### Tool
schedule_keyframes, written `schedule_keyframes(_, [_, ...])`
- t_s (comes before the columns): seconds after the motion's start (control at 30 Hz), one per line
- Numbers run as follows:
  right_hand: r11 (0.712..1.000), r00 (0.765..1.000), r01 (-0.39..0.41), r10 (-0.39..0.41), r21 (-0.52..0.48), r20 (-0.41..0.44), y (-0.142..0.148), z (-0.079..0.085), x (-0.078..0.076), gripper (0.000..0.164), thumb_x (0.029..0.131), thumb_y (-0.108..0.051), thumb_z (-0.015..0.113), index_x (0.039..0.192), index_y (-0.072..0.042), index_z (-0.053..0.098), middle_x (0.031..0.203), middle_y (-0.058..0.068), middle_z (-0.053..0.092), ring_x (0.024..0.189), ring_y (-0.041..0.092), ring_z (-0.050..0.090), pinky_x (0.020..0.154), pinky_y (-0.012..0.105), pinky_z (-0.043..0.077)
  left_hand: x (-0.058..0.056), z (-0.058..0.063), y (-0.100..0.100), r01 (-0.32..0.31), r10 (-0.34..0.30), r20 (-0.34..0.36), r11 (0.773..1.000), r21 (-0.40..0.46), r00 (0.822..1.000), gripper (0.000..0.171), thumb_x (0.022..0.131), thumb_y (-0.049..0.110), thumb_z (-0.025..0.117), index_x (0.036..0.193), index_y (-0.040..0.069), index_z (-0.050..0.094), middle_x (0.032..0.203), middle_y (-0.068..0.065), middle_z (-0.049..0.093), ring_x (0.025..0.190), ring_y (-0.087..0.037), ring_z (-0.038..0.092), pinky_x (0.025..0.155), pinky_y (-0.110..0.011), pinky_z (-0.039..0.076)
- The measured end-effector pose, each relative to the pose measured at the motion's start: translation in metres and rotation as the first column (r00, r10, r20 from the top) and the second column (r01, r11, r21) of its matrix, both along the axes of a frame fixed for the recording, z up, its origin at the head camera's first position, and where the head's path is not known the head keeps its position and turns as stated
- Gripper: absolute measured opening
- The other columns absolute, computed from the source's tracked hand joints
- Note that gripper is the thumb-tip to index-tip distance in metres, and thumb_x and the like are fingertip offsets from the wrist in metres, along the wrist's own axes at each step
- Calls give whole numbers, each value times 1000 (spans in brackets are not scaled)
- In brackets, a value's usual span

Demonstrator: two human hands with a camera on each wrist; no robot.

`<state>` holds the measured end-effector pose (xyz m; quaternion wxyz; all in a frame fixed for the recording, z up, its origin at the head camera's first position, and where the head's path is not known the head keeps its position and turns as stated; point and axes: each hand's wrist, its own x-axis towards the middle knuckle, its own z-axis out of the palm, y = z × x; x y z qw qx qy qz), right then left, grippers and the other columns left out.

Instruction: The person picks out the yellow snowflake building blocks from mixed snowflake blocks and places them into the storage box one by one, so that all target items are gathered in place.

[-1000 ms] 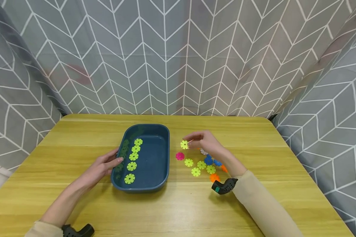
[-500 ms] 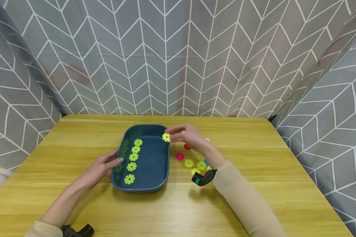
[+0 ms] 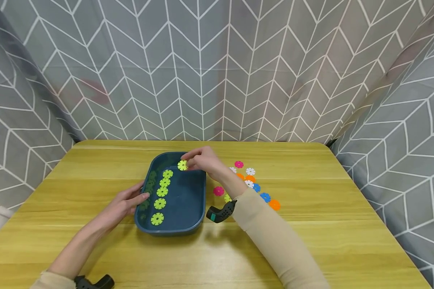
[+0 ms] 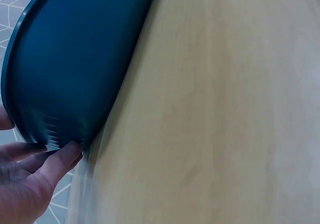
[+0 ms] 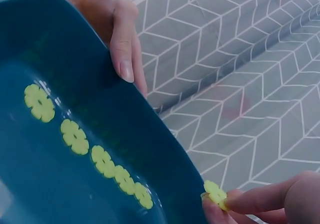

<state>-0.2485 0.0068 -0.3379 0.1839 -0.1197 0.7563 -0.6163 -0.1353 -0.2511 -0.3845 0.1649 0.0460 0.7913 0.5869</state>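
A yellow-green snowflake disc (image 3: 182,165) is pinched between the thumb and fingers of my right hand (image 3: 203,160), over the far end of a dark blue plastic bin (image 3: 179,231). Several like it, among them a yellow-green disc (image 3: 160,203), form a row along the bin's left side, spread out on its floor. My left hand (image 3: 129,199) grips the bin's left wall, thumb over the rim. In the right wrist view that thumb (image 5: 122,63) shows on the rim, and the pinched disc (image 5: 216,194) is near the bin's far edge.
Right of the bin lie loose discs: a pink disc (image 3: 218,191), an orange disc (image 3: 274,205), a blue disc (image 3: 265,197), a white disc (image 3: 250,171) and others, partly hidden by my right forearm. A patterned grey curtain (image 3: 217,72) hangs behind the wooden table (image 3: 166,261).
My right hand has carried the yellow-green disc leftward from the loose discs, across the bin's right rim, to above its far end. The left hand and the bin have stayed in place.
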Motion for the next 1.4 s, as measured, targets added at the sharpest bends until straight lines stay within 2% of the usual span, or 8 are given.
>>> schedule_keyframes(0.23, [999,1000,-2,2,-33,6,-18,-1,-5,22,93,5,62,112,6,72,123,18,65,100,29,70,90,40,57,0,0,0,-8,8,0,1000,14,1000,73,105,28,50,159,-1,10,161,-29,23,132,-38,49,94,-31,55])
schedule_keyframes(0.43, [998,1000,-6,8,-66,27,-28,-9,-7,23,92,8,60,113,10,71,130,21,62,110,35,65,96,45,54,1,1,2,-23,23,2,1000,13,1000,73,105,26,49,159,-1,9,161,-29,22,134,-41,46,95,-33,54])
schedule_keyframes(0.57, [998,1000,8,-6,-56,29,-32,-16,-9,23,92,9,58,112,10,71,130,21,63,113,33,64,96,45,54,2,1,3,-15,15,3,1000,17,1000,72,105,26,49,159,-2,9,160,-30,22,134,-42,47,95,-35,55])
schedule_keyframes(0.8, [997,997,40,-35,62,-71,-38,-26,-10,24,92,7,57,105,1,77,121,13,69,100,27,64,93,44,54,1,1,2,-5,5,-2,1000,28,1000,71,106,26,48,159,-2,9,161,-29,21,135,-42,45,97,-34,54])
schedule_keyframes(1.07, [976,988,99,-73,195,-133,-42,-31,-9,25,95,3,56,102,-5,79,113,9,71,104,23,64,76,29,50,1,2,2,1,-1,3,1000,28,1000,72,106,26,48,159,0,9,162,-28,21,136,-41,45,98,-35,53])
schedule_keyframes(1.23, [954,982,140,-98,266,-165,-44,-34,-11,28,95,3,54,100,-7,80,115,10,70,84,22,56,58,26,37,1,3,2,-1,1,-1,999,38,1000,71,106,24,48,159,-1,9,161,-28,21,133,-39,47,96,-32,54])
schedule_keyframes(1.33, [935,978,162,-110,316,-175,-47,-35,-13,30,94,5,54,98,-8,81,117,10,71,84,22,53,52,25,31,1,4,2,-3,3,1,999,37,1000,71,106,25,48,159,-1,9,161,-29,22,133,-38,48,95,-31,54])
schedule_keyframes(1.4, [921,976,174,-116,348,-182,-48,-36,-15,32,92,7,54,96,-10,81,119,10,70,91,21,55,50,25,30,2,4,2,-6,6,1,999,32,1000,71,106,25,48,159,-1,9,161,-29,21,134,-39,47,95,-30,53])
